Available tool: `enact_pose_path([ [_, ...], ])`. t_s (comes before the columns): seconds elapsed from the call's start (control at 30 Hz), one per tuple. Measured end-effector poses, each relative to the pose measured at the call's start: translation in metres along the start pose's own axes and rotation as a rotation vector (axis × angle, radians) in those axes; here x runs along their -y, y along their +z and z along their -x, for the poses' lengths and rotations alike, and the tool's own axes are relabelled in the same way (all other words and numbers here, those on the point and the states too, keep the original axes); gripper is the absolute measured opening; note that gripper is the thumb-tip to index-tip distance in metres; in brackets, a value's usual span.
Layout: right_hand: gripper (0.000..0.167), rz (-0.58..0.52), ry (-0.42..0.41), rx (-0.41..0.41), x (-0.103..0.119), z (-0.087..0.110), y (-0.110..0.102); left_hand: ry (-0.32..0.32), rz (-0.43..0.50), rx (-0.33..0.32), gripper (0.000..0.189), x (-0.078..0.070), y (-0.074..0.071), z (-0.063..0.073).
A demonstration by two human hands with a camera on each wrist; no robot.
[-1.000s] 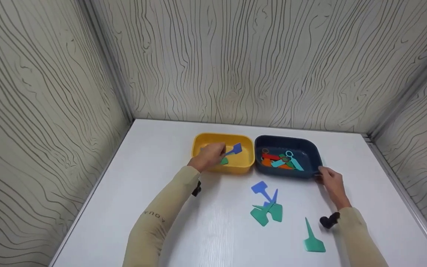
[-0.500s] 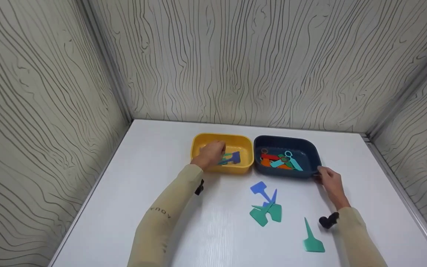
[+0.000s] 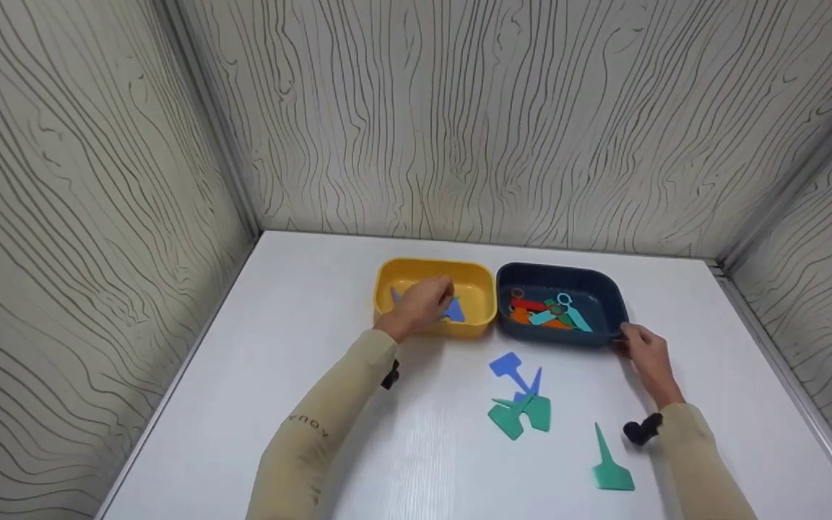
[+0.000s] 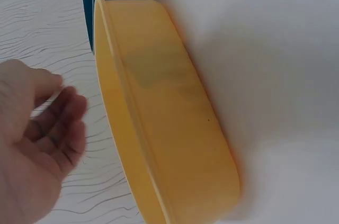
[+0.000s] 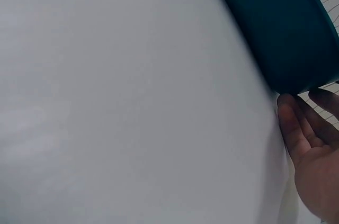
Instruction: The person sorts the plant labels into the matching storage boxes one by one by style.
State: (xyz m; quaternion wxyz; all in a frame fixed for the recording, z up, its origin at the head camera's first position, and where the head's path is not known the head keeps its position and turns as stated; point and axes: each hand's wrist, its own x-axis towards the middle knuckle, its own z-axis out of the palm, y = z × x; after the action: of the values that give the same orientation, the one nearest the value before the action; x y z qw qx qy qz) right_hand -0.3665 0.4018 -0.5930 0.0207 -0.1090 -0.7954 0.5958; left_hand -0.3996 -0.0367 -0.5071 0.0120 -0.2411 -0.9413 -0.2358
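My left hand (image 3: pixel 423 302) is over the yellow bin (image 3: pixel 474 328). In the left wrist view its fingers (image 4: pixel 74 144) are loosely bent, with nothing between them and the thumb. Beneath it, partly hidden, lie T-shaped plant labels, a blue one (image 3: pixel 453 310) showing beside the fingers. My right hand (image 3: pixel 648 355) touches the near right corner of the dark blue bin (image 3: pixel 607 300); the right wrist view has its fairly straight fingertips against the outer wall and the thumb near the rim. In that bin lie ring-topped tags (image 3: pixel 571 318) in red, orange, green and light blue.
The bins stand side by side toward the back of the white table (image 3: pixel 387 462). In front of them a blue plant label (image 3: pixel 506 364) lies by overlapping green labels (image 3: pixel 510 422). A single green label (image 3: pixel 612 475) lies nearer the right forearm. Wood-patterned walls (image 3: pixel 452 130) enclose the table.
The blue label that stuck out from my left hand now lies lower in the yellow bin. That hand has shifted slightly right. My right hand stays at the dark blue bin's corner.
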Motion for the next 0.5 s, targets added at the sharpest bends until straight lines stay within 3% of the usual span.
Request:
enact_pose_path([
  [0.17, 0.061, 0.005, -0.01, 0.003, -0.002, 0.002, 0.0, 0.104, 0.041, -0.06, 0.012, -0.012, 0.01, 0.007],
  [0.5, 0.062, 0.018, -0.007, 0.002, -0.001, 0.002, 0.0, 0.068, 0.091, 0.055, 0.014, -0.03, 0.034, 0.018],
])
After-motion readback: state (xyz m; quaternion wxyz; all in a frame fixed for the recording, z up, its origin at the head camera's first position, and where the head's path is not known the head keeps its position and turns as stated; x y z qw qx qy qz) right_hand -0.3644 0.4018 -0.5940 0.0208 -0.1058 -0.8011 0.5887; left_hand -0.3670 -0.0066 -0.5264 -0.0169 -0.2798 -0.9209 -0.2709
